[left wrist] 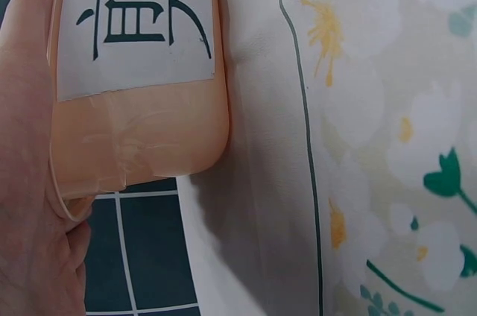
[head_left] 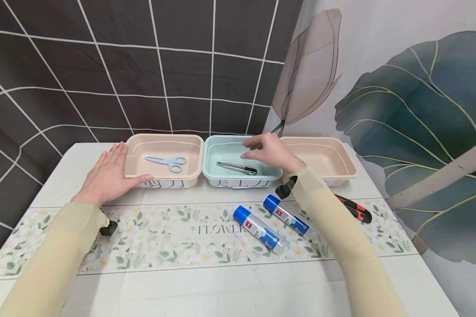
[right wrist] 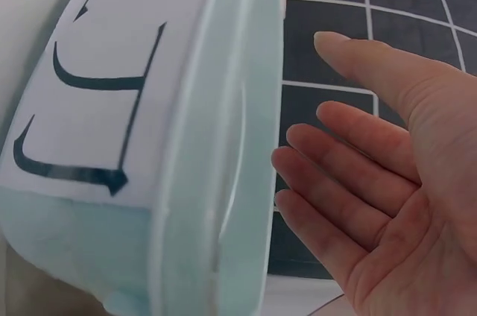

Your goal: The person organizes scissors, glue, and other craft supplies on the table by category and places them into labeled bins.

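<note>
My left hand [head_left: 108, 175] rests with straight fingers along the left side of a peach bin [head_left: 164, 140], its thumb at the front rim. Blue scissors [head_left: 169, 163] lie inside that bin. Above the light-blue bin [head_left: 222, 145] hovers my right hand [head_left: 270, 152], fingers loosely bent and holding nothing. Below it in the bin lies a utility knife [head_left: 237, 168] with a black and grey body. In the right wrist view the right hand's [right wrist: 365, 159] thumb and fingers are spread apart beside the bin's rim [right wrist: 253, 144].
Another peach bin [head_left: 337, 154] stands at the right, partly behind the right arm. Two glue sticks [head_left: 259, 229] with blue caps lie on the table in front of the bins. A red and black tool handle [head_left: 357, 210] shows beyond the right sleeve.
</note>
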Motion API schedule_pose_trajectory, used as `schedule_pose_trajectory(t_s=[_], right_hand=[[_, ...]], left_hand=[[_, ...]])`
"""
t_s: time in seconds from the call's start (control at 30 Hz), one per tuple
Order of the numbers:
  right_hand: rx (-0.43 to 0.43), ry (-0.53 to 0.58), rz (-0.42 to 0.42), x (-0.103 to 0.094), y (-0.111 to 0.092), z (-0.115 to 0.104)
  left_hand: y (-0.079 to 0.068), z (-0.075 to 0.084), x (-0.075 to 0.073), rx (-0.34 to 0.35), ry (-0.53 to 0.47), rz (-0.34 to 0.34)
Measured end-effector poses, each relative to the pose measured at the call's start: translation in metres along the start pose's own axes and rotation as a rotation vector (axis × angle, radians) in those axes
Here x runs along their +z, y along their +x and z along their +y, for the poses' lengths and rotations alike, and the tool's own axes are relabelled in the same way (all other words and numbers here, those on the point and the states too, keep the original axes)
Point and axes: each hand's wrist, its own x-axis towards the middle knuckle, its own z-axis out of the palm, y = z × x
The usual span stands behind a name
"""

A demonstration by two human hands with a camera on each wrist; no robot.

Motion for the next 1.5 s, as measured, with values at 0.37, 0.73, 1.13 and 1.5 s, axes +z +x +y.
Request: schedule_pose_trajectory(t_s=[0.37, 0.73, 1.13, 1.5], right_hand=[[-0.017, 0.007, 0.022, -0.009, -0.018, -0.003], [-0.019, -0.013, 0.044, -0.019, -0.040, -0.003], [-0.028, 0.005, 0.049, -0.025, -0.064, 0.001], [0.057, 0.039, 0.073, -0.028, -0.088, 0.006]], left_hand=[[0.000, 0.001, 0.000, -0.006, -0.004, -0.004], [0.001, 0.000, 0.000, -0.002, -0.002, -0.011], [0.000, 0.001, -0.001, 0.000, -0.007, -0.013], [0.000, 0.001, -0.002, -0.002, -0.012, -0.018]])
